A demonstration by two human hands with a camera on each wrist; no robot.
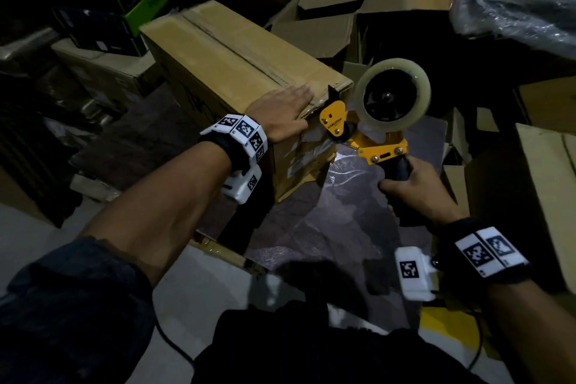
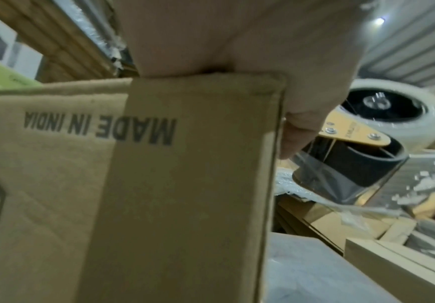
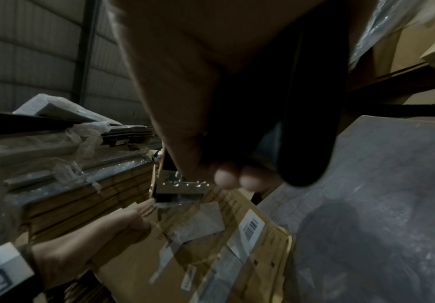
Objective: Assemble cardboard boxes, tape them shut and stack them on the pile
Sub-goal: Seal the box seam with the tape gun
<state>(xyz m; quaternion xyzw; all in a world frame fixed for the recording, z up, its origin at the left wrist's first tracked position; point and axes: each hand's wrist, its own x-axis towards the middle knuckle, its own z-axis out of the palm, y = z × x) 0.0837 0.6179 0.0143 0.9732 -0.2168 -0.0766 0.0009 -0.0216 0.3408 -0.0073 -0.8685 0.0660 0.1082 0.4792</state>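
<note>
Clearly the cardboard box [image 1: 237,72] has been folded into shape and its top flaps are closed, with the seam running along the top; whether tape already covers the whole seam cannot be told in the dim light. Taping is judged to be the step in hand, and stacking on the pile is left. The box stands on a dark sheet on the floor, among loose flattened cartons [image 1: 327,19]. The left hand [image 1: 282,109] is laid flat, fingers straight, on the near end of the box top, beside the seam. The tape dispenser [image 1: 371,121] is held by its black handle in the right hand [image 1: 417,193], whose grip is wrapped tight around it. The dispenser's roller end is placed at the near top edge of the box, just beside the left fingertips [image 1: 307,90]; contact with the cardboard cannot be confirmed.
</note>
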